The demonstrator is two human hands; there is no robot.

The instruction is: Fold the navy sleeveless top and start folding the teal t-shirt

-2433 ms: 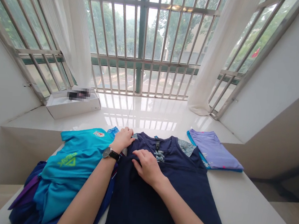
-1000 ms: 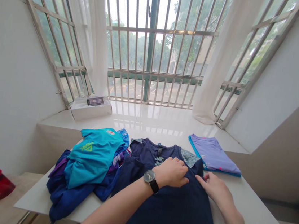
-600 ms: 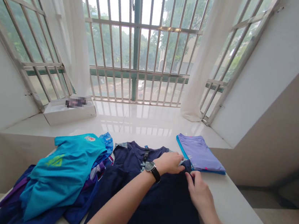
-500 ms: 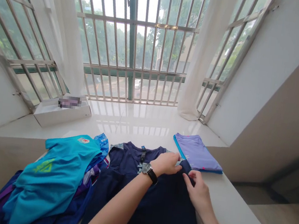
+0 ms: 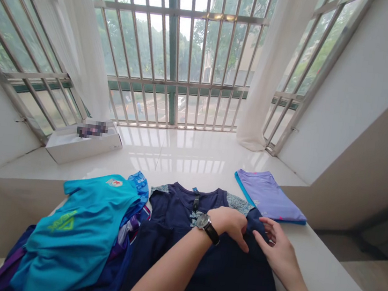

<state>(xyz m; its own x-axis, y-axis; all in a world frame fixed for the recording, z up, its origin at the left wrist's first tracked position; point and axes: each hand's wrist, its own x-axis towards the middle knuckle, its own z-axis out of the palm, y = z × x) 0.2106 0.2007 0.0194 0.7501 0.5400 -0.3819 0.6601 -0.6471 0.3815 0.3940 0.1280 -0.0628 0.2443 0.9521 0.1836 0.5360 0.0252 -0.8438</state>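
Observation:
A navy shirt (image 5: 231, 273) with patterned pale blue shoulders lies spread out in front of me. My left hand (image 5: 229, 223), with a black-strapped watch on its wrist, rests over the upper chest close to the sleeve. Its thumb points out, apart from the fingers, whose tips are partly hidden. At the shirt's right side, my right hand (image 5: 277, 245) is beside the sleeve edge, fingers and thumb apart and nothing visible between them. The sleeve (image 5: 255, 219) lies folded inward between the two hands.
Left of the shirt is a heap of clothes topped by a turquoise jersey (image 5: 78, 225). A folded lilac garment (image 5: 269, 195) lies on a blue one at the right. A white box (image 5: 84, 144) stands on the sill (image 5: 179, 153) before a barred window (image 5: 175, 67).
My left hand has drawn back from the sleeve and shoulder, its thumb now spread downward. The right hand's fingers have parted at the sleeve edge. The whole view has shifted slightly.

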